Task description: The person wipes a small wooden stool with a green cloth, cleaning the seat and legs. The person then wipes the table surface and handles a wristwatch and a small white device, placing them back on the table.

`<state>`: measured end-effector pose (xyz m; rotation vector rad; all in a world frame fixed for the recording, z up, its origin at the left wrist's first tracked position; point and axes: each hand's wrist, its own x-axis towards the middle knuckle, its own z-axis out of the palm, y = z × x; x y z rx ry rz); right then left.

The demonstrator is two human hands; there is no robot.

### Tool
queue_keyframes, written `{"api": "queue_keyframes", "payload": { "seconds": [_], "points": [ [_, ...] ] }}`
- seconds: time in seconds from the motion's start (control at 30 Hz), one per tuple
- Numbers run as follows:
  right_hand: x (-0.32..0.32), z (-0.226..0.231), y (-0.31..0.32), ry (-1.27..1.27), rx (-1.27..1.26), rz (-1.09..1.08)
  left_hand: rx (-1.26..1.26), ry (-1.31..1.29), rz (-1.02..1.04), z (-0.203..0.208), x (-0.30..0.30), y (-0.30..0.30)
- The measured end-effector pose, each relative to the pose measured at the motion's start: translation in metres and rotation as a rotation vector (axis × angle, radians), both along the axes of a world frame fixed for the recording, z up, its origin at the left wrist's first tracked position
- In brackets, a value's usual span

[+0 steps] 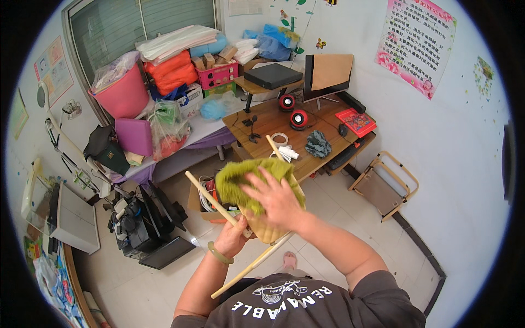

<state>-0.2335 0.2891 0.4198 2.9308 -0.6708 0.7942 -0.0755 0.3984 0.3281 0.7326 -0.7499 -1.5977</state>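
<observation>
In front of my body, a small stool (pixel 268 232) with pale wooden rod legs and a yellowish seat is held up at a tilt. My left hand (pixel 231 237), with a pale bangle at its wrist, is closed round one of the rods at the stool's left side. Over the seat lies a fuzzy olive-green cloth (pixel 232 183), hiding much of it. My right hand (pixel 278 200) presses on the cloth with its fingers spread, slightly blurred by motion.
Beyond the stool stands a wooden desk (pixel 257 156) with a monitor (pixel 342 82) and red-black speakers (pixel 298 119). A folding chair (pixel 381 188) leans by the right wall. Dark electronics (pixel 139 229) and a cardboard box (pixel 195 203) stand on the floor; a laden table (pixel 199 138) lies behind.
</observation>
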Motion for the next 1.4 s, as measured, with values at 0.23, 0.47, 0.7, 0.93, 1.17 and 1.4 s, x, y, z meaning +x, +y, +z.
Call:
{"api": "queue_keyframes", "payload": {
  "seconds": [0.23,0.47,0.7,0.93,1.17,1.4],
  "points": [
    [0.006,-0.015,-0.043,-0.066,0.230,-0.151,-0.012,-0.046,-0.025,0.001,-0.004,-0.001],
    [0.022,-0.018,0.009,-0.144,0.057,0.072,-0.031,-0.064,0.017,0.002,0.005,0.002],
    [0.044,0.006,-0.029,0.036,0.061,-0.004,-0.005,-0.121,-0.074,0.016,0.006,-0.002],
    [0.058,-0.014,-0.082,-0.150,0.074,-0.223,0.013,-0.154,-0.063,0.018,0.003,-0.001],
    [0.022,0.036,-0.085,-0.968,0.632,-0.162,0.041,-0.035,0.036,0.016,0.018,0.003],
    [-0.005,0.030,-0.013,-0.654,-0.108,0.037,-0.001,-0.063,-0.012,0.006,0.020,-0.009]
  ]
}}
